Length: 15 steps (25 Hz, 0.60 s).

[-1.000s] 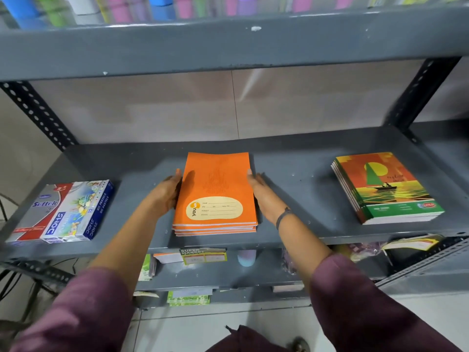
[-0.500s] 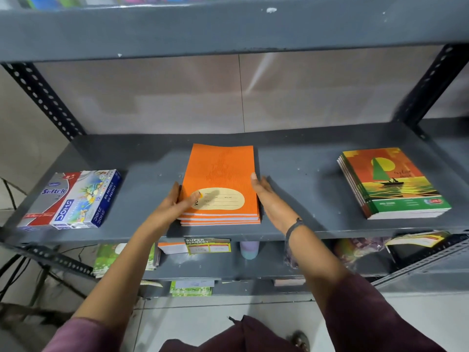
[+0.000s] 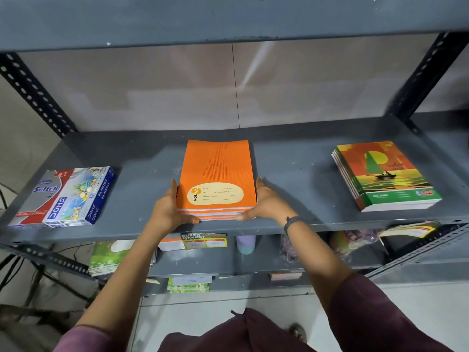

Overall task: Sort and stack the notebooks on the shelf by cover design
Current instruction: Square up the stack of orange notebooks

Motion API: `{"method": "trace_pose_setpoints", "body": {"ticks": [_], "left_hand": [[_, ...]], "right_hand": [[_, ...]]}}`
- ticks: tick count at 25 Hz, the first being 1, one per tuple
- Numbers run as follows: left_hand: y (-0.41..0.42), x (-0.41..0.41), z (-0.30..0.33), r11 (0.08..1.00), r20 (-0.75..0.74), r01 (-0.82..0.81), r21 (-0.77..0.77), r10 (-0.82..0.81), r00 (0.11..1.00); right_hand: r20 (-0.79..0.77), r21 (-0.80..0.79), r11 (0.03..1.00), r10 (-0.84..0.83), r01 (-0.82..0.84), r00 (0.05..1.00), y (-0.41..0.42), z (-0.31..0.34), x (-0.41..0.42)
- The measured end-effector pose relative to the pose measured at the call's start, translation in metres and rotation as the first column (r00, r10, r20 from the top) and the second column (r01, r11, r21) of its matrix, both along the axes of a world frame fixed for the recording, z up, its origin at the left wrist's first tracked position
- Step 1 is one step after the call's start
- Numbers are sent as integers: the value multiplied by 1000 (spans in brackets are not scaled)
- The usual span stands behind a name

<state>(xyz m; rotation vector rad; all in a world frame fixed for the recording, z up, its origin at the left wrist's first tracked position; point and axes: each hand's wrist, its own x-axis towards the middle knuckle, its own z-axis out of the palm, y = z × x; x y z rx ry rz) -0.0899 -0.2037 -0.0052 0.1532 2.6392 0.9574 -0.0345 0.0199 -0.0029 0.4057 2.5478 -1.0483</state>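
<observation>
A stack of orange notebooks [image 3: 218,168] with a cream label lies in the middle of the grey metal shelf [image 3: 291,174], near its front edge. My left hand [image 3: 168,210] presses the stack's left side, thumb at the front corner. My right hand [image 3: 266,203] cups the right side, thumb against the front edge. Both hands clasp the stack between them. A second stack, with a sailboat-and-sun cover [image 3: 385,175], rests at the shelf's right end, apart from my hands.
Boxes of oil pastels [image 3: 66,196] lie at the shelf's left end. A shelf board overhangs above [image 3: 228,19]. Black perforated uprights [image 3: 38,95] stand at both sides. Lower shelves hold green notebooks [image 3: 109,257], a price card [image 3: 203,241] and a small cup [image 3: 245,243].
My left hand, which lay over the cover's lower left corner, has slid to the stack's left side. Both thumbs now sit at the front edge. The stack looks squared.
</observation>
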Motion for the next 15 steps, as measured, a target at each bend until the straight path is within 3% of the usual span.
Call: {"method": "trace_pose_setpoints", "body": {"ticks": [3, 7, 15], "left_hand": [[1, 1, 4, 997, -48, 18, -70, -21, 999], [0, 5, 7, 989, -168, 59, -132, -81, 982], [-1, 10, 4, 994, -187, 22, -110, -43, 981]], "right_hand": [[13, 171, 984, 40, -42, 999, -8, 6, -5], [29, 250, 968, 32, -38, 999, -14, 10, -4], [76, 306, 952, -42, 17, 996, -21, 14, -2]]}}
